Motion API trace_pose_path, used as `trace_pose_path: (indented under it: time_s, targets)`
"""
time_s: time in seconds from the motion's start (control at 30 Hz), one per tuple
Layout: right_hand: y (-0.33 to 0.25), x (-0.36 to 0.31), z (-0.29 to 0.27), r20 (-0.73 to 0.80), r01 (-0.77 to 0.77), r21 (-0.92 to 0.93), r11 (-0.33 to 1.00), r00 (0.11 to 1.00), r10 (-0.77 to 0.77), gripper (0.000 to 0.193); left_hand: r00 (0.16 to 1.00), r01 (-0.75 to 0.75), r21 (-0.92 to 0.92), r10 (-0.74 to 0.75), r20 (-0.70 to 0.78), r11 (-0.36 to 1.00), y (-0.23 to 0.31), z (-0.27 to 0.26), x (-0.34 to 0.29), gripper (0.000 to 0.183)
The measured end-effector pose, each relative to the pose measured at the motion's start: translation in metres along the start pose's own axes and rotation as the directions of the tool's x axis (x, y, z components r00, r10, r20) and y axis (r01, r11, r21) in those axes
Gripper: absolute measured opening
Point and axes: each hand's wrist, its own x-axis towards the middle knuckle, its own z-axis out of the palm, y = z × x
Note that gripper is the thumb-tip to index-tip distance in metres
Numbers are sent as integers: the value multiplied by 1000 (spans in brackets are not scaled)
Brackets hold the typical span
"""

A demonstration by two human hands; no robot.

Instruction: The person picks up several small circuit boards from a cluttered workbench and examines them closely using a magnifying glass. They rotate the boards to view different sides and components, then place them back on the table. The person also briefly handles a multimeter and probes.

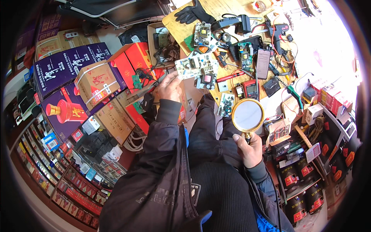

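My left hand [171,87] is closed on the near left corner of a pale circuit board [192,65], held up at the table's left edge. Other boards overlap beneath it, one with a pink-topped transformer [207,78]. In my right hand [249,150] is the handle of a round magnifying glass [247,115] with a gold rim, its lens raised above my lap. Left of the lens sits a small populated circuit board [226,105]. A red-cased multimeter [250,89] lies just beyond the glass, beside a red test probe [231,76].
The wooden table [176,15] carries a black glove [194,13], a smartphone [263,63], a glue gun [276,33] and tangled leads. Purple cartons [58,73] and an open red box [129,65] stand at left. Shelves with dark jars [297,207] are at right.
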Motion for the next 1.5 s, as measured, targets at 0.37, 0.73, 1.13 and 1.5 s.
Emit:
trace_pose_path:
  time_s: [0.37, 0.73, 1.13, 1.5]
  targets:
    - [1, 0, -1, -53, -19, 6, 1000, 998, 19, 15, 995, 51, -100, -59, -81, 994, 4, -3, 205, 23]
    - [5, 8, -9, -106, -59, 43, 997, 992, 64, 25, 967, 33, 110, -4, -253, 993, -36, -20, 235, 36]
    - [8, 10, -4, -76, -49, 68, 996, 996, 55, 25, 990, 137, 188, -130, -50, 973, -44, 2, 147, 29]
    - [16, 5, -4, -67, -45, 70, 997, 997, 50, 28, 1000, -13, 453, 18, -7, 891, -40, 64, 188, 46]
